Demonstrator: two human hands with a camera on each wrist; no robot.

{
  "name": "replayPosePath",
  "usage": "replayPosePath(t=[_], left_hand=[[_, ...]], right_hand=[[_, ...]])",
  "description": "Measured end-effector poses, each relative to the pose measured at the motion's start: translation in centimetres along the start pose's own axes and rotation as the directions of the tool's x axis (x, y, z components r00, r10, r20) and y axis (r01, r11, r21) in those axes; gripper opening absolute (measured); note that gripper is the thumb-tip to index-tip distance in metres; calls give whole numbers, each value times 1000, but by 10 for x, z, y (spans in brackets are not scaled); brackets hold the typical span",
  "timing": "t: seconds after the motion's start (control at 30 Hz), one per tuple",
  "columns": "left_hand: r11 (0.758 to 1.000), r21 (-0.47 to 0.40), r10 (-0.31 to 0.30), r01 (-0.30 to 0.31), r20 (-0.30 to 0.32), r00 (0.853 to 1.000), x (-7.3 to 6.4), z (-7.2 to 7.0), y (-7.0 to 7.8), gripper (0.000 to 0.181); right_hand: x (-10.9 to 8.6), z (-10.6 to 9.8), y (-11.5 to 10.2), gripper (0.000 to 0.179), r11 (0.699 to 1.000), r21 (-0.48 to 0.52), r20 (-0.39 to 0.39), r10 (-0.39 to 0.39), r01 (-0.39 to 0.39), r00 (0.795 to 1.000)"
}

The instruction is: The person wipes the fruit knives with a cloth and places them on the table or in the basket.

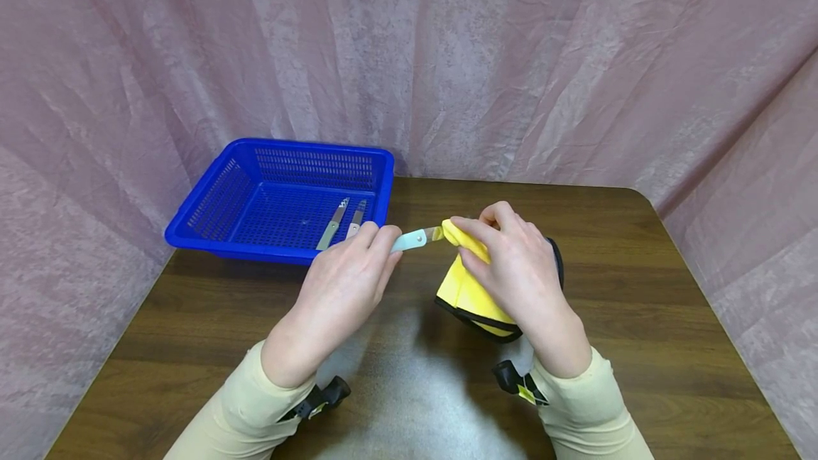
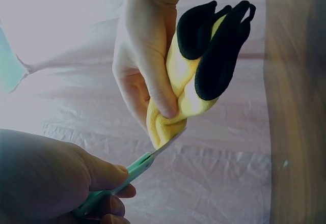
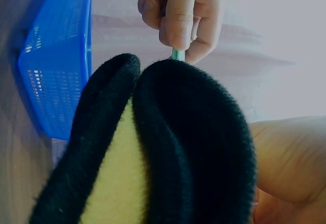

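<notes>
Over the table, my left hand (image 1: 348, 268) grips the pale mint handle of a small knife (image 1: 410, 241), blade pointing right. My right hand (image 1: 517, 261) pinches a yellow cloth (image 1: 473, 293) with black edging against the blade. In the left wrist view, the folded cloth (image 2: 165, 127) covers part of the blade, and the knife (image 2: 137, 168) slants up toward it. The cloth's loose end hangs below the right hand's fingers. Seen from the right wrist, the cloth's black edges (image 3: 204, 132) fill the foreground and hide most of the knife.
A blue plastic basket (image 1: 281, 255) stands at the back left of the brown wooden table (image 1: 639, 289). Inside it lie two more small knives, one with a green handle (image 1: 329, 234) and one with a pale handle (image 1: 353, 230). Pink curtains (image 1: 447, 55) hang behind.
</notes>
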State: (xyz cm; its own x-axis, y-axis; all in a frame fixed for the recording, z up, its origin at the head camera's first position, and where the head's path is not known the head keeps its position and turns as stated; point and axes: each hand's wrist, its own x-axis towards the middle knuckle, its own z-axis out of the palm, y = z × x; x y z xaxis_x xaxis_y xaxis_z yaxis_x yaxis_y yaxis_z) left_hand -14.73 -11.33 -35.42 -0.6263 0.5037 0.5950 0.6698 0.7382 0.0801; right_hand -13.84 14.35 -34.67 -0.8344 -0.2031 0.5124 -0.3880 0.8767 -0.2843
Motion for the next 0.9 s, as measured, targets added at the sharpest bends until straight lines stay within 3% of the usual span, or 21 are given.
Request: replayPosePath(t=[0.9], left_hand=[[1000, -9, -4, 4, -9, 1000, 0, -3, -4, 23]], right_hand=[[2, -5, 8, 44, 995, -11, 51, 97, -97, 994]])
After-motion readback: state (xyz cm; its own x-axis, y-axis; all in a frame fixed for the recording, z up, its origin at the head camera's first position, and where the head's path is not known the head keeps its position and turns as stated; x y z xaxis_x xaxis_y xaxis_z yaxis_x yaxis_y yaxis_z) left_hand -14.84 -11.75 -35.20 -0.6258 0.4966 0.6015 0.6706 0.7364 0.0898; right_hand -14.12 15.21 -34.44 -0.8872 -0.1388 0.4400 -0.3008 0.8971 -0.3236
